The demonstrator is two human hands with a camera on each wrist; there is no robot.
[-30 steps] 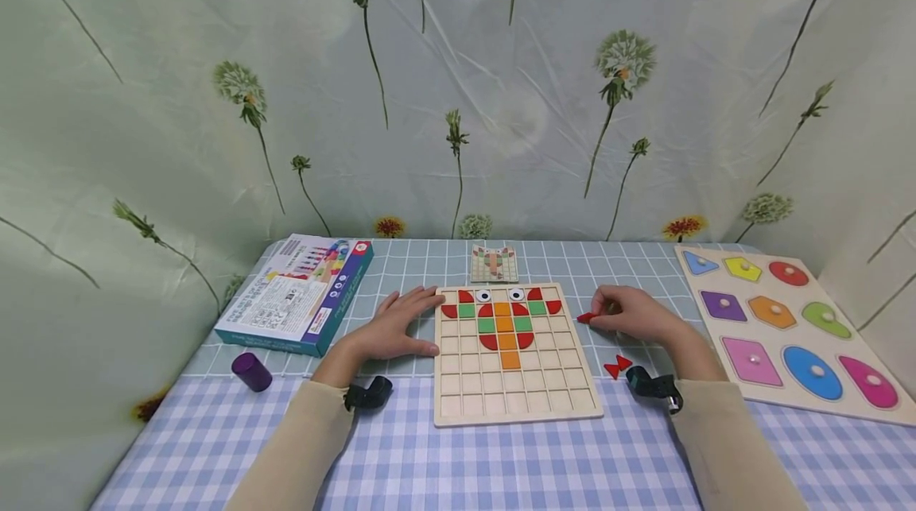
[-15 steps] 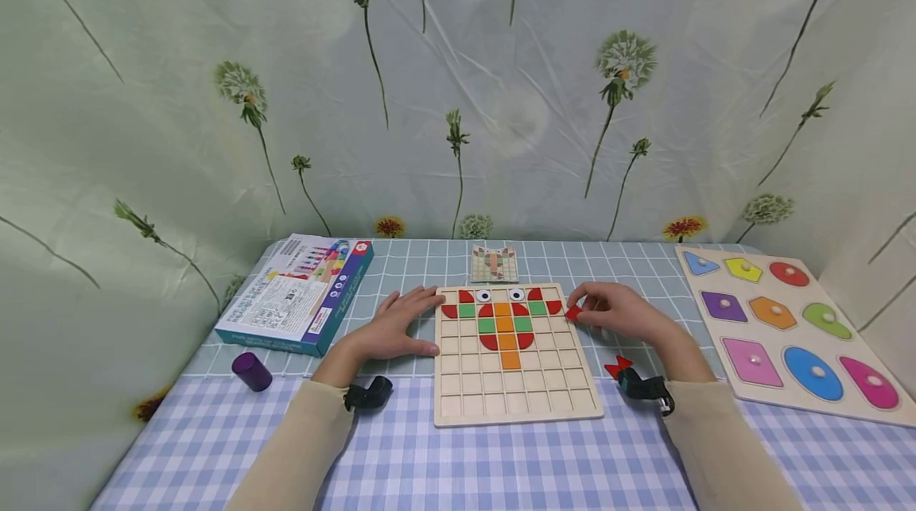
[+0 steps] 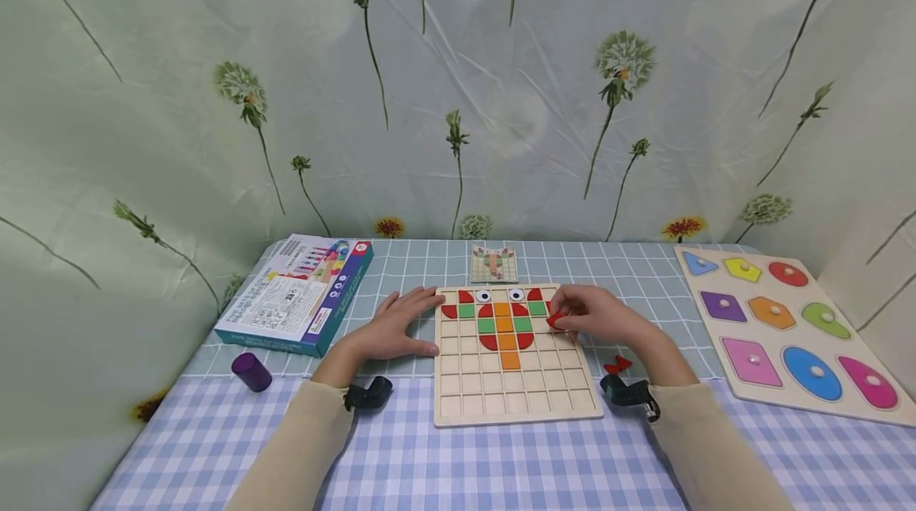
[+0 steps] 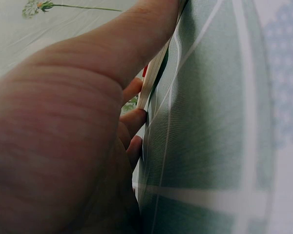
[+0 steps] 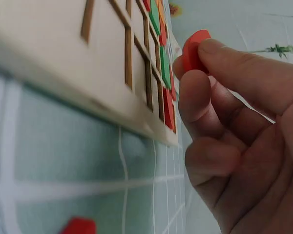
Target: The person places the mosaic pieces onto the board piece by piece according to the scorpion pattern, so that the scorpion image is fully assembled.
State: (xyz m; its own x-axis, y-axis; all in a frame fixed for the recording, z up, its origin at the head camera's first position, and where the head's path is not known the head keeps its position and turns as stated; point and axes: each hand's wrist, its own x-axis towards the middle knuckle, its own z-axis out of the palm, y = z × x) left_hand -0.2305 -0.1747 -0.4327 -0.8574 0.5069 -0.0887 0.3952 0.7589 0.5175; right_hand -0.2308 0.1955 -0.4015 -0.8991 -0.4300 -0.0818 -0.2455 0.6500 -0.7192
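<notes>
A wooden grid board [image 3: 472, 408] lies on the table, with red, green and orange pieces and two eye pieces set in its upper cells. My right hand [image 3: 597, 314] is over the board's upper right part and pinches a small red puzzle piece [image 5: 193, 51] between thumb and fingertips. In the right wrist view, that piece is held above the board's surface. My left hand [image 3: 393, 328] rests spread at the board's left edge, fingertips and thumb touching it. The left wrist view shows the thumb [image 4: 136, 39] along the board's side.
Red triangle pieces [image 3: 621, 364] lie right of the board, by the right wrist. A pattern card [image 3: 494, 265] stands behind it. At left are a puzzle box [image 3: 286, 296] and a purple cylinder [image 3: 252, 372]. A knobbed shape board [image 3: 776, 344] lies at right.
My right hand has moved left from the tablecloth beside the board to over its upper right cells, carrying the red piece. The left hand has stayed still.
</notes>
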